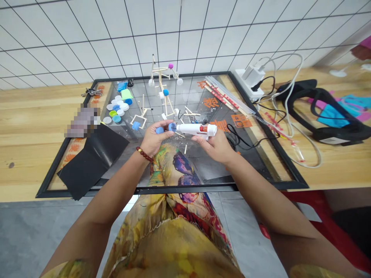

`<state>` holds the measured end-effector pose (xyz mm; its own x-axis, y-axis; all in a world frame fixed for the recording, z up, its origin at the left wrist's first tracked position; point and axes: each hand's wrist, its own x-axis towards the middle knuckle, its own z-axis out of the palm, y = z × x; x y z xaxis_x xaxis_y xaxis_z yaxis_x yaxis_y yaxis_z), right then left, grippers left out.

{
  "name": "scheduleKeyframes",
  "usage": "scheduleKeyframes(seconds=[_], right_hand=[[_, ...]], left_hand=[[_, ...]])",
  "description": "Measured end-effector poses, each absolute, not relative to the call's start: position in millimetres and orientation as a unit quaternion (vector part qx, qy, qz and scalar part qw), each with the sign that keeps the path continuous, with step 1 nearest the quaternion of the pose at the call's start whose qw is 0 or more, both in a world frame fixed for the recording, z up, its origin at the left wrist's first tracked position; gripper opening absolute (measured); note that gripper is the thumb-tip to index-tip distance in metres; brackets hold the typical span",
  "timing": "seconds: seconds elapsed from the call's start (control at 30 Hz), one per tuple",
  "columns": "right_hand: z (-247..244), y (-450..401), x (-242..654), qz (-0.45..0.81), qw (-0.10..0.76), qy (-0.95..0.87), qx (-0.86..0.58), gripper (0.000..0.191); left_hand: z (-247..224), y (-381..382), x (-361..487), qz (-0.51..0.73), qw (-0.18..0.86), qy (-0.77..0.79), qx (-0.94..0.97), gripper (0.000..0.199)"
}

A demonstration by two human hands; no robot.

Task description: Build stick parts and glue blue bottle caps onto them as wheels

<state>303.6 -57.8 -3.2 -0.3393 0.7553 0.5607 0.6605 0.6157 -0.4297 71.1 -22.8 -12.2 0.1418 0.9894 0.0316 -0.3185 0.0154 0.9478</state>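
My right hand (220, 148) is closed around the grip of a white hot glue gun (188, 129), whose nozzle points left. My left hand (153, 141) pinches blue bottle caps (172, 127), one of them at the nozzle's tip. Whether nozzle and cap touch, I cannot tell. Behind the hands stands a wooden stick frame (160, 83) with bottle caps on its joints. A smaller stick piece (142, 116) with a blue cap sits left of it. Loose sticks (191, 112) lie just behind the glue gun.
Several loose bottle caps (118, 108) and a black sheet (92, 158) lie left on the black-framed glass panel (185, 189). At right are packed sticks (226, 94), a power strip (251, 83), cables and a black headset-like frame (319, 112). A red stool (307, 208) stands below right.
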Motion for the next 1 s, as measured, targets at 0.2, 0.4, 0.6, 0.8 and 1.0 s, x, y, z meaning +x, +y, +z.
scheduleKeyframes(seconds=[0.2,0.4,0.6,0.8,1.0], right_hand=[[-3.5,-58.1,304.8,0.072,0.375,-0.814,-0.437,0.048],[-3.1,-58.3,306.2,0.088,0.366,-0.817,-0.436,0.044],[-1.8,-59.1,305.8,0.08,0.371,-0.822,-0.424,0.045],[-3.0,-59.1,305.9,0.076,0.362,-0.825,-0.427,0.05],[-2.0,-60.0,304.8,0.099,0.369,-0.813,-0.439,0.047]], left_hand=[[-11.6,-23.0,70.1,0.534,0.623,0.362,0.443,0.046],[-13.1,-22.6,69.4,0.535,0.624,0.356,0.444,0.046],[-12.1,-22.3,69.4,0.532,0.621,0.36,0.449,0.045],[-11.8,-22.7,69.9,0.537,0.618,0.359,0.448,0.047],[-10.6,-23.5,70.2,0.538,0.616,0.359,0.449,0.045]])
